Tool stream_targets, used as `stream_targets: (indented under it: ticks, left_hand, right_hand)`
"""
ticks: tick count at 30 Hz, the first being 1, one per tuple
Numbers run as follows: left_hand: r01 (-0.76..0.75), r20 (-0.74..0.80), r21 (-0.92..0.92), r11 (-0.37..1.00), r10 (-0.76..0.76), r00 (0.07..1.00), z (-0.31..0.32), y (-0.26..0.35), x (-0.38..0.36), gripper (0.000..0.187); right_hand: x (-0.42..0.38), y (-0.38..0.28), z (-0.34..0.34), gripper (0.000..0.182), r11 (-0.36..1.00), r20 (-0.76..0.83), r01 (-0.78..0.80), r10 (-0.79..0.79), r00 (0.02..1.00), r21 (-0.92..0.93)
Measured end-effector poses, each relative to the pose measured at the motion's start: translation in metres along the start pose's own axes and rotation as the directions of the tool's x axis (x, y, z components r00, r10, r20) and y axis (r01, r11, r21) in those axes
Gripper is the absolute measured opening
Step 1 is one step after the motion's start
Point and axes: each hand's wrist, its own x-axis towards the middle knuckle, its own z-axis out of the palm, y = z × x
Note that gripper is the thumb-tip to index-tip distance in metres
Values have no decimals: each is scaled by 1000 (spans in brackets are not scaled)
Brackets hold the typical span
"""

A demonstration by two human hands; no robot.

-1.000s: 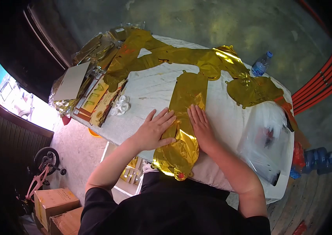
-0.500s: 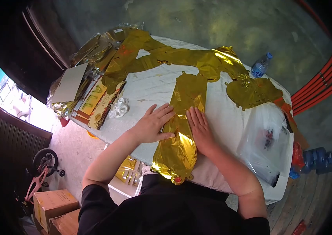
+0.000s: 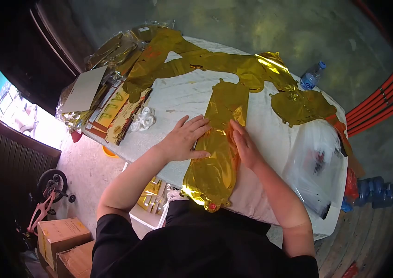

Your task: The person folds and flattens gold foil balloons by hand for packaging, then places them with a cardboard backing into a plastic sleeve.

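Observation:
A flat gold foil balloon (image 3: 224,104) lies lengthwise in front of me, its rounded lower end hanging at the table's near edge. My left hand (image 3: 183,140) rests on its left side, palm down, fingers stretched and thumb apart. Along the right side is my right hand (image 3: 247,147), tilted onto its edge with straight fingers touching the foil. What lies under its palm is hidden. More joined gold foil balloons (image 3: 215,66) stretch across the far side of the table, and another foil piece (image 3: 303,107) lies to the right.
The white-covered table (image 3: 171,99) carries ribbon rolls (image 3: 143,119), flat printed packages (image 3: 115,113), a pale card (image 3: 84,89), a clear plastic bag (image 3: 314,164) and a water bottle (image 3: 311,76). Cardboard boxes (image 3: 64,236) and a small bicycle (image 3: 48,204) stand on the floor at left.
My right hand has rolled from palm down onto its edge and shifted slightly right. The left hand stays on the foil. The whole view has shifted a little.

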Motion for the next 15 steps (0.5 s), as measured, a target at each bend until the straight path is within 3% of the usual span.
stream_targets:
  ticks: [1,4,5,7,12,15]
  left_hand:
    - [3,2,-7,1000,-3,1000,0,0,0,78]
    - [7,4,-5,1000,-7,1000,1,-1,0,79]
    - [7,3,2,1000,-7,1000,2,-1,0,79]
    - [6,6,-24,1000,-6,1000,2,0,-1,78]
    - [-1,-28,-17,1000,0,1000,0,1,-1,76]
    - [-22,-133,-150,988,2,991,-9,12,-5,70]
  right_hand:
    - [-2,-4,0,50,1000,1,3,-3,1000,-1]
    - [-6,-15,5,53,840,51,310,-322,945,-446]
    - [-8,-18,7,53,843,52,306,-317,947,-442]
    - [-13,-26,7,57,658,181,304,-250,951,-689]
    - [-13,-21,10,60,609,245,303,-179,953,-733]
    - [-13,-22,10,60,613,253,303,-169,952,-730]
